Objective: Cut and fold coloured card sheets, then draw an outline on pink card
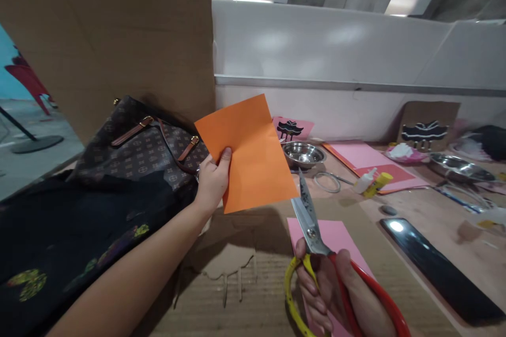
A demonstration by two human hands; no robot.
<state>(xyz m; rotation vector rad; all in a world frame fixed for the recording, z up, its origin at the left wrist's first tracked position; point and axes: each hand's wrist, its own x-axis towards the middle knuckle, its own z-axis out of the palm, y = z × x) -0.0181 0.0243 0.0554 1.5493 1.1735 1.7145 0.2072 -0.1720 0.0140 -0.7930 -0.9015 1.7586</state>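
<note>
A person lifts a sheet of orange paper (253,168) above the far edge of a cardboard sheet (269,284) laid on a table (427,210). The left hand (213,179) pinches the paper near its left edge, thumb flat against the face turned to the camera. The right hand (359,289), lower and to the right, grasps a pair of scissors (311,233) by its red and yellow handles, the blades parted and pointing up at the paper's lower right corner; whether metal meets paper there cannot be told.

Beneath the scissors, a pink sheet (342,234) lies on the right half of the cardboard. To the left of the paper, a brown handbag (130,152) leans behind a dark cloth (98,237), over which the left forearm reaches. Beyond the cardboard's far edge, toward the back edge of the table, a steel bowl (303,155) sits just behind the paper. A glue bottle (364,180) and a yellow tube (378,185) lie off the cardboard's far right corner.
</note>
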